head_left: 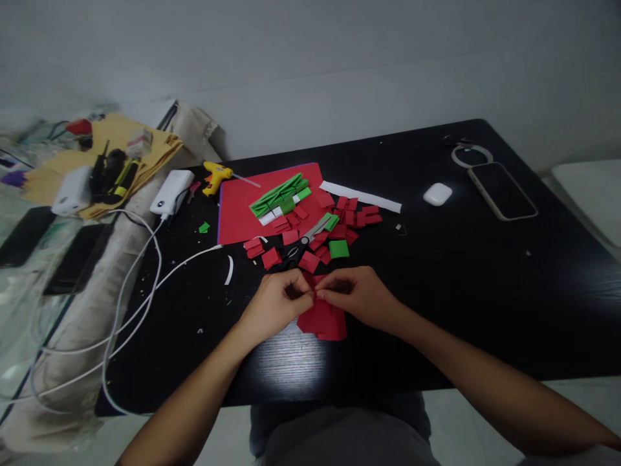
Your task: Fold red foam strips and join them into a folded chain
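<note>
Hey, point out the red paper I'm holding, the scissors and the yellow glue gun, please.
Red paper [322, 321]: head view, on its lower part.
Scissors [305, 240]: head view, at the pivot, where blades meet handles.
Yellow glue gun [219, 173]: head view, on its yellow body.

Grey top [315, 443] (a sleeve edge [565, 457] shows at right), dark trousers [413, 411], bare forearms [206, 378], bare hands [277, 300].

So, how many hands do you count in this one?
2: the left hand, just below the scissors, and the right hand, below a green square. Both pinch the red paper; some fingers are hidden.
</note>
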{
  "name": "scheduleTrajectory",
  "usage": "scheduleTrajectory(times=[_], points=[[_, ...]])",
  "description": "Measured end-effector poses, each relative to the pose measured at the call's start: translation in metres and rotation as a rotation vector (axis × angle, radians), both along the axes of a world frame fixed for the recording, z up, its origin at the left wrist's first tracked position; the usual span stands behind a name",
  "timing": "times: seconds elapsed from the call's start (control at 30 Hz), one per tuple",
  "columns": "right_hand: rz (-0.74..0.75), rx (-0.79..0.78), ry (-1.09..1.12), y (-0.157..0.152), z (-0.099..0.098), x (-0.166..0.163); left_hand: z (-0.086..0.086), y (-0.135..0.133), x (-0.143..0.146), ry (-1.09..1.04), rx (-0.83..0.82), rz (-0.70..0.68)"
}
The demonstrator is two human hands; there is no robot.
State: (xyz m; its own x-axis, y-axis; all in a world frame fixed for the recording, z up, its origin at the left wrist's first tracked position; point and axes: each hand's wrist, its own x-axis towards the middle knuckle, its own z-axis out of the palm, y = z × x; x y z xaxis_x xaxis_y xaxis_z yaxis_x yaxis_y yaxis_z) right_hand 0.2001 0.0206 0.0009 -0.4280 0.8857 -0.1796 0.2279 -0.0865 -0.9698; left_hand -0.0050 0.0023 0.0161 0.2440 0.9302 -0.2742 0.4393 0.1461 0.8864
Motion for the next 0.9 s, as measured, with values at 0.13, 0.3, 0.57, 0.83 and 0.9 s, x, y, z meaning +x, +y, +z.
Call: scheduleTrajectory(times=[0.13, 0.3, 0.57, 0.83, 0.9], points=[[0.010, -0.018, 0.002, 0.000, 0.002, 0.000, -0.001, 0.000, -0.001, 0.008, 0.005, -0.014], [0.000, -0.083, 0.030, 0.001, 0.003, 0.001, 0.002, 0.002, -0.002, -0.066, 0.017, -0.008], [-0.106, -0.246, 0.181, 0.007, 0.005, 0.003, 0.015, 0.000, -0.007, 0.040, 0.447, -0.217], [-0.083, -0.261, 0.351, 0.008, 0.006, 0.003, 0.008, -0.003, -0.005, 0.041, 0.447, -0.167], [-0.056, -0.250, 0.372, 0.007, 0.006, 0.003, 0.005, -0.004, -0.004, -0.045, 0.379, -0.103]])
